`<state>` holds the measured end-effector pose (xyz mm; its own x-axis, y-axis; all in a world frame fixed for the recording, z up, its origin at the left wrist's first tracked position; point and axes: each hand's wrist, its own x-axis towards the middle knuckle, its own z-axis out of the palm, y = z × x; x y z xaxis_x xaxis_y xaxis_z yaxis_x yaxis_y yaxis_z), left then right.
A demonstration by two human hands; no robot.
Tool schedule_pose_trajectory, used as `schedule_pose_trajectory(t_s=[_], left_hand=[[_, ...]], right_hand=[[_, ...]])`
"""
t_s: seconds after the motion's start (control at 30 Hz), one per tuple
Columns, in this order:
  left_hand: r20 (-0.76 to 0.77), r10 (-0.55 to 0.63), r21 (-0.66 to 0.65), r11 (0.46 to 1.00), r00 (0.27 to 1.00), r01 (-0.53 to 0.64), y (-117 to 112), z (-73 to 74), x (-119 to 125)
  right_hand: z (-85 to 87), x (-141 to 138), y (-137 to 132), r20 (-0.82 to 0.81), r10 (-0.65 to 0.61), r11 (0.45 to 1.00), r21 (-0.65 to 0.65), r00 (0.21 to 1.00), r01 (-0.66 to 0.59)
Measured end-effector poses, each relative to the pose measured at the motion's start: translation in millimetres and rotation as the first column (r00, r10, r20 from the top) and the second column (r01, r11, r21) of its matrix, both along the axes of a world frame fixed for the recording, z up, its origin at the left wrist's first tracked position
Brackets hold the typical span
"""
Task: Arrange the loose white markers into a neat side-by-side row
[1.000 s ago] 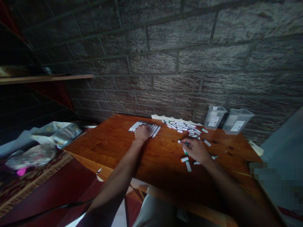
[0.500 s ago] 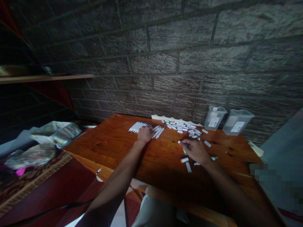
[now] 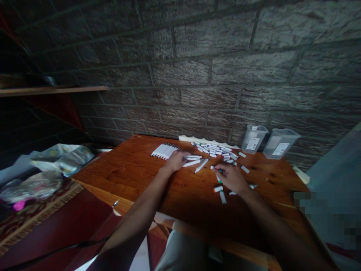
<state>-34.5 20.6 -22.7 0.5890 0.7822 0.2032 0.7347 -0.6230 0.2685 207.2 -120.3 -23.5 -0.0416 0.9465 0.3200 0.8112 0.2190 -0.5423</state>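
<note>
Left hand (image 3: 176, 160) touches markers (image 3: 193, 163); right hand (image 3: 229, 176) pinches a white piece (image 3: 212, 167).

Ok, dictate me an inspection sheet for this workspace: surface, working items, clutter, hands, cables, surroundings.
Surface: wooden table, brown-orange.
Working items: white markers in a neat row, a loose heap near the back edge, more scattered closer in.
Clutter: two clear containers back right; plastic bags beyond the table's left side.
Hands: left hand at loose markers; right hand pinches a white-ended item.
Cables: dark cord-like strip lower left, identity unclear.
Surroundings: brick-patterned wall, wooden shelf left.
</note>
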Motion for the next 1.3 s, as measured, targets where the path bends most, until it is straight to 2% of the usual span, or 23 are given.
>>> schedule_pose_trajectory(t_s=[0.1, 0.3, 0.43, 0.63, 0.8, 0.9, 1.07, 1.3], left_hand=[[0.011, -0.026, 0.002, 1.0, 1.0, 0.026, -1.0, -0.2, 0.7], [0.059, 0.192, 0.049, 0.98, 0.98, -0.195, -4.6, 3.1, 1.8], [0.102, 0.247, 0.108, 0.96, 0.964, -0.257, -7.6, 4.4, 6.3], [0.037, 0.186, 0.061, 0.98, 0.982, -0.188, -14.8, -0.1, 16.3], [-0.037, 0.109, 0.116, 0.988, 0.993, -0.104, -15.1, -6.8, 26.0], [-0.108, 0.102, 0.1, 0.991, 0.989, -0.091, -13.1, -8.3, 30.8], [-0.132, 0.227, 0.083, 0.973, 0.965, -0.217, -10.4, -5.8, 29.0], [-0.211, 0.386, 0.154, 0.92, 0.898, -0.36, -14.2, 3.1, 14.5]], right_hand=[[-0.6, 0.6, 0.7, 0.007, 0.003, 1.0, -0.006, 1.0, -0.003], [-2.2, 0.5, 1.2, 0.002, 0.018, 1.0, 0.02, 1.0, -0.018], [-2.0, -0.3, 0.7, -0.019, 0.021, 1.0, 0.02, 1.0, -0.02], [-2.2, -0.3, 0.5, -0.027, 0.02, 1.0, -0.001, 0.999, -0.021], [-3.4, -1.5, 0.7, -0.026, 0.023, 1.0, 0.014, 0.999, -0.023], [-2.4, -2.1, 0.3, -0.02, 0.025, 1.0, 0.014, 0.999, -0.025], [-1.2, -2.2, -0.1, -0.01, 0.022, 1.0, 0.006, 1.0, -0.022], [-2.5, -1.8, -0.2, -0.021, 0.019, 1.0, -0.009, 1.0, -0.02]])
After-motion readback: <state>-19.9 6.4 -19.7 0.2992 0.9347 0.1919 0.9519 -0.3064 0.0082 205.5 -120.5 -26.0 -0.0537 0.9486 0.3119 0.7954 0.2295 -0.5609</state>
